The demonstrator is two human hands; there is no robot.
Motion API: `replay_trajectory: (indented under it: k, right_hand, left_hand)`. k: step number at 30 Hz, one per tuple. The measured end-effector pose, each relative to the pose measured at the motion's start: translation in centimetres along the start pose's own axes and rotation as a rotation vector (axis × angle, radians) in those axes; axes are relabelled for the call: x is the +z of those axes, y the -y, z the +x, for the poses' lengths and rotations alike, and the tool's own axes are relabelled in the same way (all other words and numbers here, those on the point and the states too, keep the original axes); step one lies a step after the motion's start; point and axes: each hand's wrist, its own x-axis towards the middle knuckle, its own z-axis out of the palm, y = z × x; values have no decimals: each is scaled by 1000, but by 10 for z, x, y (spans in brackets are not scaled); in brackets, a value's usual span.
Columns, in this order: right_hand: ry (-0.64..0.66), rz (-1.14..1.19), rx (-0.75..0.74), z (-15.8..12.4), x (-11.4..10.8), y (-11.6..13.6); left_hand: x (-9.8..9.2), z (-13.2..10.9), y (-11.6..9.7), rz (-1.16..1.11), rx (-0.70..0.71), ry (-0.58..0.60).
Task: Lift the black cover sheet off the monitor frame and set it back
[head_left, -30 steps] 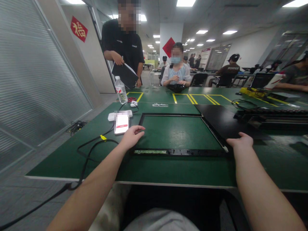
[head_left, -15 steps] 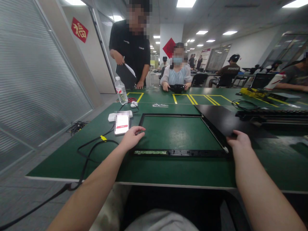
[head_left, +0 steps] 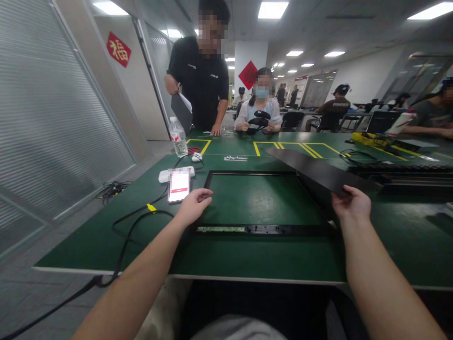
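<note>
"If the frame (head_left: 290, 230) is our clock, where does the black panel (head_left: 314, 170) sit?"

"At two o'clock: thin, matte, tilted up by the right bar. The right hand (head_left: 353, 203), at three, pinches its near edge between thumb and fingers."

"And the frame's make?"

"Slim black bars in a rectangle, flat on the table (head_left: 255, 257), with a green circuit strip (head_left: 221, 230) along the near bar at seven."

"The left hand (head_left: 194, 205)?"

"At nine, thumb and fingers narrowly parted; whether they touch the left bar, I can't tell."

"Room?"

"Smooth green surface shows inside the frame, and more runs to the pale table edge at six."
</note>
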Motion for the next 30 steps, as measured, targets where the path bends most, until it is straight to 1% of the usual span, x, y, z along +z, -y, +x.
replay_trajectory:
  k: [4,6,9,12,15,17,19,21,25,27,30]
  right_hand:
    - [45,44,16,-11,2,3]
    - [41,52,39,-13,2,4]
    - [28,-8,96,-15,1,4]
    - [86,-90,159,-18,1,3]
    - [135,-177,179,-21,-1,2]
    - [155,-265,193,-22,-2,3]
    - [187,-344,221,-21,-3,3]
    - [207,-384,262,-20,-4,2]
    - [192,-443,342,-19,-5,0]
    - [213,-503,371,-19,-5,-2]
    - [239,-598,396,-18,-6,-4]
  left_hand:
    - [2,1,-2,-192,-66,-50]
    - [3,1,-4,-330,-117,-88]
    - [2,2,-10,-574,-210,-120]
    - [-4,0,-18,-821,-330,-94]
    - [-13,0,-24,-982,-426,-13]
    - [-17,1,-24,-1028,-463,26]
    - [-18,3,-22,-1043,-469,38]
    - [-17,4,-20,-1021,-449,47]
    - [-12,3,-19,-932,-392,92]
    - [-12,1,-23,-921,-390,62]
    - [-11,-1,-31,-953,-397,-40]
